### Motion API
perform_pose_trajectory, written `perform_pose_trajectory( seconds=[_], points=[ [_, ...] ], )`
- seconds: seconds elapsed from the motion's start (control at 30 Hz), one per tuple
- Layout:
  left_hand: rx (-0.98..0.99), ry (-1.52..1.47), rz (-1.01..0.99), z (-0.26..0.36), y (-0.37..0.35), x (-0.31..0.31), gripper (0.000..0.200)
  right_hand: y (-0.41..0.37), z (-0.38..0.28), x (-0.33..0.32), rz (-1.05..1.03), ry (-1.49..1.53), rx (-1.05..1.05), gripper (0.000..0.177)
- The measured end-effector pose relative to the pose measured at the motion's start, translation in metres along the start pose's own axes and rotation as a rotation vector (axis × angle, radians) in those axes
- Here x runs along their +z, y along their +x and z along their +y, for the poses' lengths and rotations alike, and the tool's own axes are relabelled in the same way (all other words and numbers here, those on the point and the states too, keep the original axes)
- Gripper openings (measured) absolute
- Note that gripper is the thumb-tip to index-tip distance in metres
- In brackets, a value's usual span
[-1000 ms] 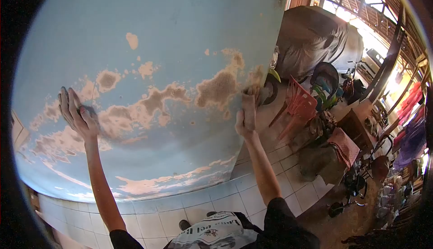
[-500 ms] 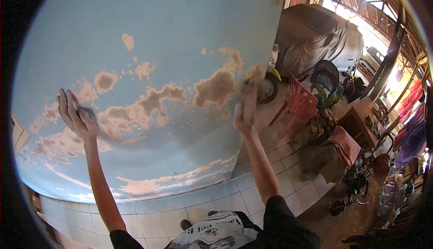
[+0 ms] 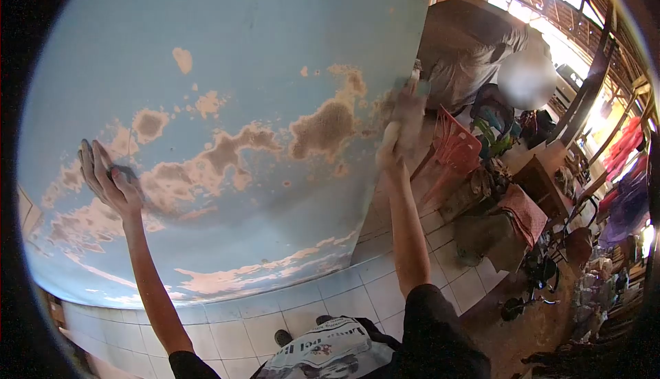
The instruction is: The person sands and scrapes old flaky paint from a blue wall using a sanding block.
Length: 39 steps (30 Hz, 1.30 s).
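A light blue wall (image 3: 275, 28) with peeled, pale and brownish patches fills the left and middle of the view. My left hand (image 3: 110, 183) lies against the wall at the left, its fingers stretched out over a peeled area. At the wall's right edge my right hand (image 3: 393, 147) is closed and smeared by motion. It holds something blurred that reaches upward past the fingers, too indistinct to make out.
White floor tiles (image 3: 350, 302) run below the wall. To the right stand a covered vehicle (image 3: 474, 42), a red plastic chair (image 3: 455, 147), a pink cloth (image 3: 526, 212), a wooden cabinet (image 3: 543, 183) and plants. Coloured clothes (image 3: 624, 151) hang at the far right.
My right hand has moved right, to the wall's edge, with the blurred thing in it. My left hand remains flat on the wall, while the view has shifted slightly.
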<state>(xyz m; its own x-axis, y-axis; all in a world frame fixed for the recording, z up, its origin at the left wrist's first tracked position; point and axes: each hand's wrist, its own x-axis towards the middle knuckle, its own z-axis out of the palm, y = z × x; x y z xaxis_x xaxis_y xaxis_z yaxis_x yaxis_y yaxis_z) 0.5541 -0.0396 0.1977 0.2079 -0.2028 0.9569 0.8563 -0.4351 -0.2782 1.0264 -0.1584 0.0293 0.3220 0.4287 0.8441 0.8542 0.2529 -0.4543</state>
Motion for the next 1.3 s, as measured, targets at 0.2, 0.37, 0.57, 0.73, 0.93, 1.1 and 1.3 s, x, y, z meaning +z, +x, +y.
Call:
perform_pose_trajectory(
  seconds=[0.2,0.37,0.57,0.73,0.93,1.1,1.3],
  points=[
    [-0.039,0.023,-0.006,0.005,0.002,-0.001,0.054,0.0,0.002,0.015,-0.058,0.172,-0.175,0.055],
    [-0.006,-0.001,-0.007,0.002,-0.001,0.001,0.053,0.012,0.0,0.005,0.084,0.178,-0.138,0.045],
    [-0.026,0.01,-0.015,0.002,0.001,-0.003,0.055,0.027,0.005,0.002,0.13,0.234,-0.24,0.038],
    [-0.01,0.016,-0.007,-0.001,-0.001,0.001,0.056,0.054,-0.041,-0.019,0.031,0.443,0.02,0.047],
    [-0.019,-0.001,-0.004,0.003,0.002,-0.001,0.054,0.037,-0.02,-0.006,0.067,0.122,-0.344,0.046],
    [-0.013,0.004,0.035,0.003,0.0,0.002,0.05,0.022,-0.007,-0.003,0.043,0.354,-0.244,0.047],
    [0.001,-0.018,0.056,0.003,0.0,0.004,0.051,0.04,0.007,-0.008,0.208,0.159,-0.304,0.047]
  ],
)
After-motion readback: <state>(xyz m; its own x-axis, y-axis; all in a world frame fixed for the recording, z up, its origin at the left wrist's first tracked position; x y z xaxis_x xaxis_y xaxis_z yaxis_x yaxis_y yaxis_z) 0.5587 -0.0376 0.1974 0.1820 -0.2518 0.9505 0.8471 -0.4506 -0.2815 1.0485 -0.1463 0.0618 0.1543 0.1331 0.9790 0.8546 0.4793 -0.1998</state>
